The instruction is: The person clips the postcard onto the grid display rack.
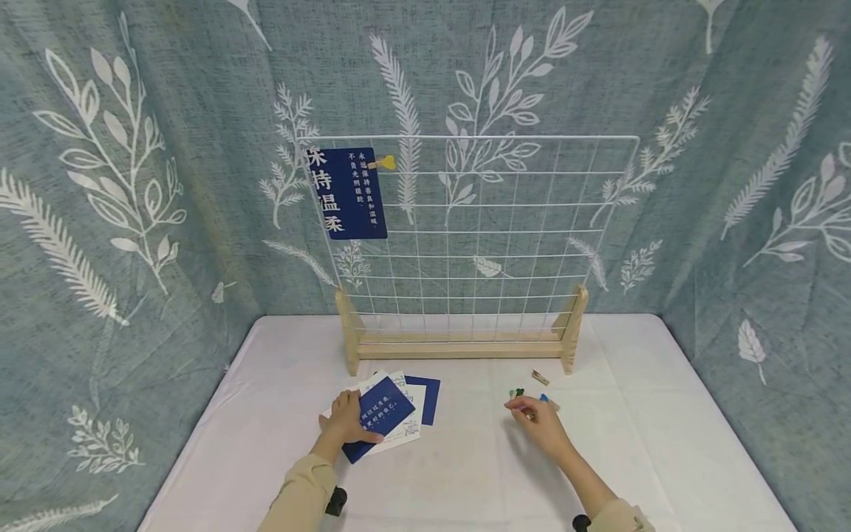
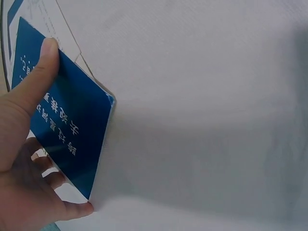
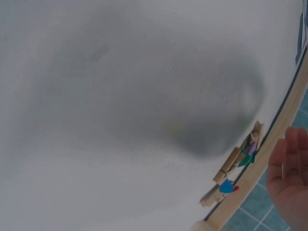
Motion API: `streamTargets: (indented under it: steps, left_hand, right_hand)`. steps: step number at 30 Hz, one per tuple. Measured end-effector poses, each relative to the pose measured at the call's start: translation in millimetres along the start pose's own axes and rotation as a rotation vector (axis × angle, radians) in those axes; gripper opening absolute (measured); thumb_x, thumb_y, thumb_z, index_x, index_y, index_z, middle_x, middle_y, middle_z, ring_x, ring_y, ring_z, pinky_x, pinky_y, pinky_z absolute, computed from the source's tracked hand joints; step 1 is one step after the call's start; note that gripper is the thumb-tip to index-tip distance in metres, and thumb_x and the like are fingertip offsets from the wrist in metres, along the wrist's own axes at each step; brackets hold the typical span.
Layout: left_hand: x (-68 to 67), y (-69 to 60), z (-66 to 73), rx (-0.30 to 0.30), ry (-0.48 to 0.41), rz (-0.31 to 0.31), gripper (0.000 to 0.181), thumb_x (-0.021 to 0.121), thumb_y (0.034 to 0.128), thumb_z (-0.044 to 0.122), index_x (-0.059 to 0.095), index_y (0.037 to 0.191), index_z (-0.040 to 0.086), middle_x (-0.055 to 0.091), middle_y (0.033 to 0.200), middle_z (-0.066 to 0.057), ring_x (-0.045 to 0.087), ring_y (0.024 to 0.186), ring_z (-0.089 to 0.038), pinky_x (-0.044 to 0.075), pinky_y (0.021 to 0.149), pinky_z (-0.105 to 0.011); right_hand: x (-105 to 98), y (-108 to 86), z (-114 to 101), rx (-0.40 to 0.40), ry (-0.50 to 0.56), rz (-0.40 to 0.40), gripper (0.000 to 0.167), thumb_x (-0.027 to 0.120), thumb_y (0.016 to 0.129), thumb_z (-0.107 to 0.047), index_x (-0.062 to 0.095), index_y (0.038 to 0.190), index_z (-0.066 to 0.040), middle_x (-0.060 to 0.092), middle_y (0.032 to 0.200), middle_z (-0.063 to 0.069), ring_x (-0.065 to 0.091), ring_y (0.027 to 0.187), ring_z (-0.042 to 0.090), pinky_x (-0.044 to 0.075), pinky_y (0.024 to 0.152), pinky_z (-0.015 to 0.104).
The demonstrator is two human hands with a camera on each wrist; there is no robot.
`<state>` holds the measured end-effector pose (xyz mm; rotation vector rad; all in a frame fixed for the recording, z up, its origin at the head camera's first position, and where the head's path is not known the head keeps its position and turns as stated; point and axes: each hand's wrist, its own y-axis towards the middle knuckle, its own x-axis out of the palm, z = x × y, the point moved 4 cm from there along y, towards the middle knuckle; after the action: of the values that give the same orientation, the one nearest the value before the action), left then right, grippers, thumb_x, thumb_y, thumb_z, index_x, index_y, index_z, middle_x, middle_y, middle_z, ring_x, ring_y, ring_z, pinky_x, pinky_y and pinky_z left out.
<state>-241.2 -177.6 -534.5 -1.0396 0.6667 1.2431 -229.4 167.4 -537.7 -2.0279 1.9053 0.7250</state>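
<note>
In the head view my left hand [image 1: 343, 420] grips a dark blue card [image 1: 389, 405] with white lettering, lying on a white printed card [image 1: 411, 431]. The left wrist view has the thumb of that hand [image 2: 21, 118] across the blue card's face [image 2: 79, 120], the fingers at its edge. My right hand [image 1: 541, 427] hovers by several small wooden clothespins, one [image 1: 540, 377] lying apart behind the rest. Relaxed fingers of this hand [image 3: 291, 178] hold nothing visible in the right wrist view, beside clothespins [image 3: 226, 165] with green, blue and purple decorations.
Behind the cards and clothespins stands a white wire grid [image 1: 465, 232] on a wooden base [image 1: 459, 349]. A blue lettered card [image 1: 346, 196] hangs at its upper left, with a yellow-topped clothespin [image 1: 383, 163]. Another blue card [image 1: 432, 403] lies under the pile's right side.
</note>
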Motion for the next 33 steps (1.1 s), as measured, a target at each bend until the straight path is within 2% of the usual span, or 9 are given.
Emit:
streamTargets:
  steps: [8, 13, 19, 23, 25, 28, 30, 32, 33]
  left_hand:
    - [1.4, 1.7, -0.7, 0.004, 0.007, 0.012, 0.097, 0.088, 0.0615, 0.031, 0.034, 0.13, -0.011, 0.037, 0.132, -0.03, 0.034, 0.124, -0.046, 0.023, 0.102, -0.073]
    - [1.0, -1.5, -0.5, -0.018, 0.005, 0.034, 0.098, 0.089, 0.0612, 0.03, 0.033, 0.13, -0.013, 0.039, 0.13, -0.031, 0.036, 0.123, -0.045, 0.024, 0.102, -0.072]
    - [5.7, -3.0, -3.4, -0.039, 0.005, 0.063, 0.101, 0.089, 0.0598, 0.03, 0.031, 0.129, -0.013, 0.042, 0.127, -0.032, 0.042, 0.12, -0.044, 0.029, 0.099, -0.071]
    - [13.0, 2.3, -11.2, -0.031, -0.017, 0.102, 0.105, 0.091, 0.0556, 0.033, 0.029, 0.128, -0.012, 0.044, 0.123, -0.032, 0.046, 0.117, -0.044, 0.031, 0.097, -0.07]
    - [20.2, 7.4, -16.8, -0.017, -0.028, 0.118, 0.111, 0.091, 0.055, 0.036, 0.027, 0.132, -0.013, 0.039, 0.132, -0.033, 0.041, 0.124, -0.045, 0.03, 0.098, -0.071]
    - [33.5, 16.1, -25.0, 0.012, -0.015, 0.165, 0.12, 0.088, 0.0544, 0.047, 0.023, 0.135, -0.013, 0.023, 0.144, -0.036, 0.032, 0.131, -0.048, 0.032, 0.093, -0.073]
    - [32.9, 15.5, -23.3, 0.011, -0.008, 0.175, 0.119, 0.088, 0.0558, 0.046, 0.023, 0.136, -0.013, 0.015, 0.147, -0.037, 0.029, 0.132, -0.051, 0.033, 0.09, -0.074]
    - [26.0, 10.7, -17.6, 0.001, 0.001, 0.194, 0.111, 0.088, 0.0571, 0.042, 0.027, 0.133, -0.013, 0.02, 0.144, -0.036, 0.035, 0.125, -0.052, 0.037, 0.086, -0.073]
    - [17.9, 5.5, -11.8, -0.013, 0.001, 0.182, 0.104, 0.09, 0.0574, 0.032, 0.031, 0.131, -0.013, 0.025, 0.14, -0.036, 0.04, 0.12, -0.053, 0.037, 0.086, -0.072]
  right_hand:
    - [-0.1, -6.8, 1.7, -0.012, 0.014, -0.023, 0.012, 0.059, 0.086, 0.005, 0.069, 0.092, 0.004, 0.069, 0.098, 0.02, 0.064, 0.079, 0.018, 0.052, 0.07, 0.02]
    - [-0.8, -11.6, 0.4, -0.022, 0.009, -0.039, 0.011, 0.058, 0.087, 0.003, 0.068, 0.093, 0.004, 0.069, 0.097, 0.02, 0.064, 0.078, 0.017, 0.052, 0.069, 0.021]
    - [0.0, -15.7, 3.2, -0.032, 0.004, -0.058, 0.011, 0.059, 0.087, 0.002, 0.068, 0.093, 0.003, 0.069, 0.096, 0.02, 0.063, 0.077, 0.013, 0.052, 0.069, 0.02]
    - [2.2, -16.0, 6.0, -0.038, -0.002, -0.081, 0.011, 0.059, 0.088, 0.001, 0.068, 0.093, 0.002, 0.069, 0.097, 0.02, 0.064, 0.077, 0.013, 0.052, 0.069, 0.02]
    - [2.8, -16.1, 7.4, -0.038, -0.006, -0.086, 0.011, 0.059, 0.088, 0.0, 0.069, 0.093, 0.002, 0.069, 0.097, 0.019, 0.064, 0.078, 0.014, 0.052, 0.07, 0.02]
    - [2.7, -17.1, 9.1, -0.032, -0.001, -0.078, 0.01, 0.06, 0.088, 0.0, 0.069, 0.093, 0.001, 0.069, 0.096, 0.018, 0.064, 0.078, 0.016, 0.052, 0.07, 0.02]
    - [2.7, -17.9, 9.7, -0.03, 0.002, -0.079, 0.01, 0.061, 0.088, -0.002, 0.069, 0.093, 0.001, 0.069, 0.096, 0.017, 0.064, 0.079, 0.016, 0.052, 0.07, 0.02]
    - [3.0, -18.4, 10.0, -0.032, 0.004, -0.084, 0.01, 0.061, 0.088, -0.003, 0.069, 0.094, 0.001, 0.069, 0.096, 0.017, 0.064, 0.079, 0.017, 0.052, 0.07, 0.02]
    - [3.1, -18.6, 9.6, -0.03, 0.006, -0.087, 0.01, 0.061, 0.089, -0.003, 0.069, 0.094, 0.001, 0.069, 0.097, 0.017, 0.064, 0.08, 0.018, 0.051, 0.07, 0.02]
